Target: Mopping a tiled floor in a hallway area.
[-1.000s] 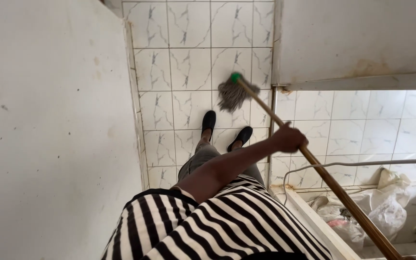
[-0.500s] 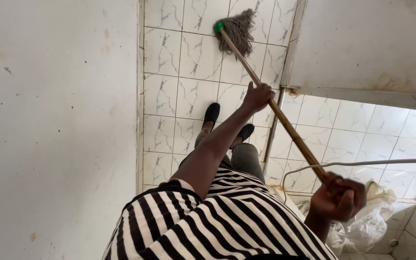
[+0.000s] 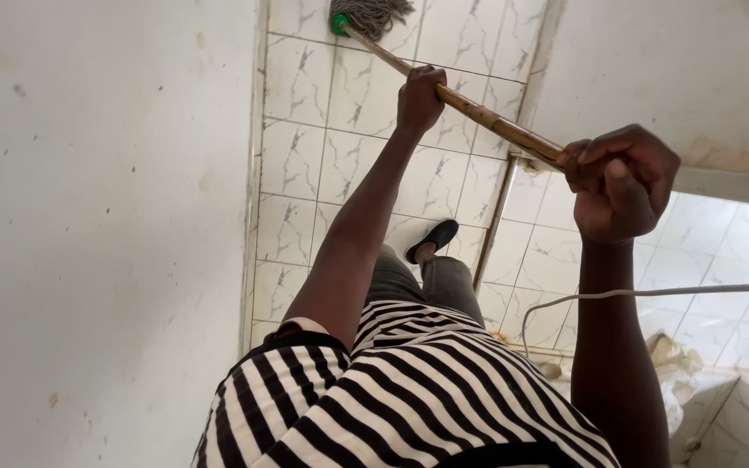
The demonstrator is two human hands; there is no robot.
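The white marble-veined tiled floor (image 3: 340, 173) runs between a plain white wall (image 3: 97, 225) and a doorway. Since a moment ago the grey string mop head (image 3: 373, 12) has slid away from the black shoe (image 3: 433, 236) to the floor's far edge — a full forward stroke. The brown wooden mop handle (image 3: 478, 111) now lies flatter. Left hand (image 3: 420, 94) and right hand (image 3: 621, 184) each have fingers clenched round the handle — the right one has risen.

White marbled tile floor (image 3: 353, 104), mop head (image 3: 373, 12), black shoe (image 3: 433, 237)
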